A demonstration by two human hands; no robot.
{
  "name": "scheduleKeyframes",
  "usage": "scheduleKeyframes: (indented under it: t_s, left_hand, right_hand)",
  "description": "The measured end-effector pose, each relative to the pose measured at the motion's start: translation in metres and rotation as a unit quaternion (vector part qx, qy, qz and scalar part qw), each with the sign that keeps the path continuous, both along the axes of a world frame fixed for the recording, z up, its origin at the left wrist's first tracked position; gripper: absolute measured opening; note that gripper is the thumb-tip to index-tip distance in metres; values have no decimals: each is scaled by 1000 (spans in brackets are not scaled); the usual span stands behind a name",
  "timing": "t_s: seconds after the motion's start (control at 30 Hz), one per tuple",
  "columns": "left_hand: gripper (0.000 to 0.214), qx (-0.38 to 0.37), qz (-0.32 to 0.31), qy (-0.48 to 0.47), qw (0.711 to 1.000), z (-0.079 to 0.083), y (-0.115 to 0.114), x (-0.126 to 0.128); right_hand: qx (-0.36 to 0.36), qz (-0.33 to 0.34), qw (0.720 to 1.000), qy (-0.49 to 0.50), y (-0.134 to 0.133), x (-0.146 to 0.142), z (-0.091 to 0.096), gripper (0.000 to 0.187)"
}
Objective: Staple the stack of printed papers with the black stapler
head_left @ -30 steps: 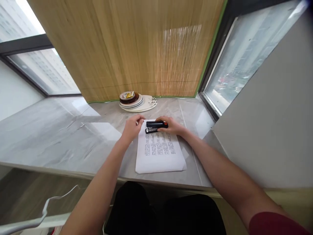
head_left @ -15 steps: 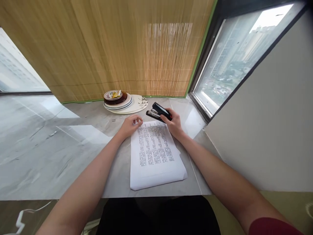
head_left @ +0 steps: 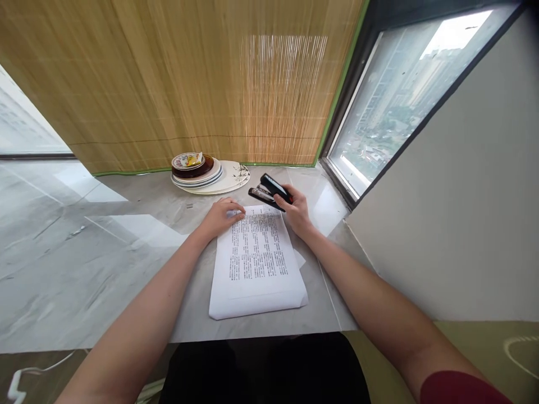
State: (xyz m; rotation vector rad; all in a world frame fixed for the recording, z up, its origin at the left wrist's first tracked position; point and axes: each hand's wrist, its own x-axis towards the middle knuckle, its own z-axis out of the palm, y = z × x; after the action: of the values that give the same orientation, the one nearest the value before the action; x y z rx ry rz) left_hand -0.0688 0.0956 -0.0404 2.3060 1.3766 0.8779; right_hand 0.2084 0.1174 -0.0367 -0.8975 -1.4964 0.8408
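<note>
A printed stack of paper lies on the grey marble surface in front of me, its edges not fully lined up. My left hand is closed on the stack's far left corner, thumb on top of the print. In my right hand is a black stapler, held just above the far right corner of the paper. Its jaws are apart and point left. Whether the stapler touches the paper I cannot tell.
Several stacked plates stand against the bamboo blind at the back. Two tiny metallic bits lie left of the paper. A window and a grey wall bound the right side. A white cable hangs below, left.
The paper has shifted slightly left and turned a little, with my left hand on its corner. The stapler stays over the far right corner. The view has also moved slightly.
</note>
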Motion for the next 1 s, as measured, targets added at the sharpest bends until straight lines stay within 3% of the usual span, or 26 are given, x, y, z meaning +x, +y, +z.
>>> scheduleKeyframes:
  t_s: [0.13,0.27,0.53,0.63,0.77,0.9,1.0]
  left_hand:
    - [21,0,15,-23,1000,-5,5,-3]
    - [28,-10,25,-52,998,-7,7,-6]
    - [22,-31,38,-64,997,-3,3,-5]
    - [20,-21,32,-68,997,-5,4,-5]
    - [19,-16,32,-79,996,-6,4,-5]
    - [19,-24,36,-96,994,-8,5,-4]
    - [21,-54,39,-108,992,-9,3,-4]
  right_hand:
    - [9,94,993,-74,-5,-1,2,30]
    - [40,197,967,-158,-17,-4,8,31]
    - [71,253,933,-246,-20,0,11,31]
    - [47,282,930,-230,-15,10,17,32]
    - [-23,284,947,-148,-10,23,24,17]
    - [-136,320,931,-111,-10,25,25,44]
    - [-211,327,917,-92,-12,23,24,47]
